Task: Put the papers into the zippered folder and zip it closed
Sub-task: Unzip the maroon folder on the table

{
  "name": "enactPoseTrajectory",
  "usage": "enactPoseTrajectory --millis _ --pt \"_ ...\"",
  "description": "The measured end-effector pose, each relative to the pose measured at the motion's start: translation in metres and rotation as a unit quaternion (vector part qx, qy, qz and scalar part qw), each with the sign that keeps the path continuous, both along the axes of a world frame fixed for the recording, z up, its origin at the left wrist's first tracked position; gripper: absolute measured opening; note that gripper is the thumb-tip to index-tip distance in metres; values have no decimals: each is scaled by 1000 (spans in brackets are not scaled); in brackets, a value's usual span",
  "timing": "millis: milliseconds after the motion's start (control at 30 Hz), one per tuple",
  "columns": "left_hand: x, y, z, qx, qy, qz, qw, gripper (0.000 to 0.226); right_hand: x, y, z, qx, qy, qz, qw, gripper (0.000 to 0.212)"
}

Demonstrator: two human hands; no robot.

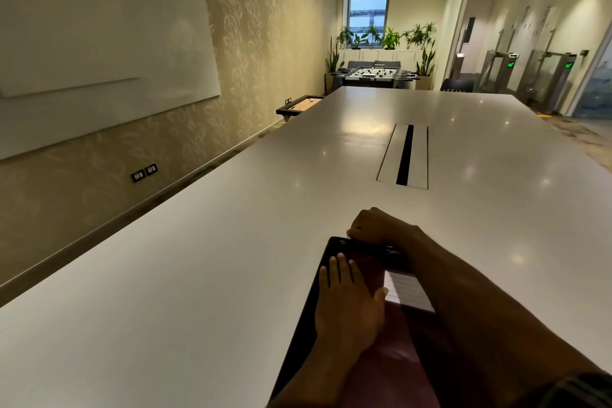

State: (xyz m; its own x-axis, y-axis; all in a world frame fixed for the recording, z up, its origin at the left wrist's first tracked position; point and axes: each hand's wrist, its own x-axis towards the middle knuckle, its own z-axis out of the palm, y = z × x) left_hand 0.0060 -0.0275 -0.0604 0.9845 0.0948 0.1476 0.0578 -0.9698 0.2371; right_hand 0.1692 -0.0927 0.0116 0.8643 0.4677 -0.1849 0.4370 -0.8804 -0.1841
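Observation:
A dark maroon zippered folder [397,338] with a black edge lies flat on the white table [198,275], near its front edge. My left hand [347,305] rests flat on the folder's left part, fingers together and pointing away. My right hand [377,225] is closed at the folder's far edge, apparently pinching the zipper pull there; the pull itself is hidden by the fingers. A white patch [407,290], a label or paper, shows on the folder between my arms. My right forearm covers the folder's right side.
A cable hatch [404,156] with a black slot is set into the table beyond the folder. A whiteboard [99,43] hangs on the left wall. A foosball table [374,73] and plants stand past the table's far end.

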Motion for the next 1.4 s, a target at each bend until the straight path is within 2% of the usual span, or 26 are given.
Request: enactPoseTrajectory --millis 167,233,300,400,567,667,800,967,1267,1400 --pt "0 0 1 -3 4 1 1000 79 1 -13 -4 18 -24 59 998 44" --pt "0 0 1 -4 6 2 1000 79 -1 -15 -2 19 -20 71 997 37" --pt "0 0 1 -4 9 3 1000 79 3 -19 0 16 2 82 996 21" --pt "0 -1 2 -4 13 3 1000 79 7 -22 5 9 19 112 993 32" --pt "1 0 3 2 31 1 1000 79 15 -11 4 5 -14 172 985 18" --pt "3 2 4 -1 35 -4 999 79 21 -10 4 -18 -29 197 980 17" --pt "4 4 7 -13 36 -6 999 81 25 -21 -2 -55 -92 226 968 14" --pt "4 5 9 -20 47 -1 999 82 24 -47 1 -39 -85 193 977 10" --pt "4 4 8 -14 40 5 999 83 2 -136 6 -82 -71 137 985 17" --pt "5 4 7 -7 42 4 999 83 -11 -180 1 -61 -83 88 991 21"
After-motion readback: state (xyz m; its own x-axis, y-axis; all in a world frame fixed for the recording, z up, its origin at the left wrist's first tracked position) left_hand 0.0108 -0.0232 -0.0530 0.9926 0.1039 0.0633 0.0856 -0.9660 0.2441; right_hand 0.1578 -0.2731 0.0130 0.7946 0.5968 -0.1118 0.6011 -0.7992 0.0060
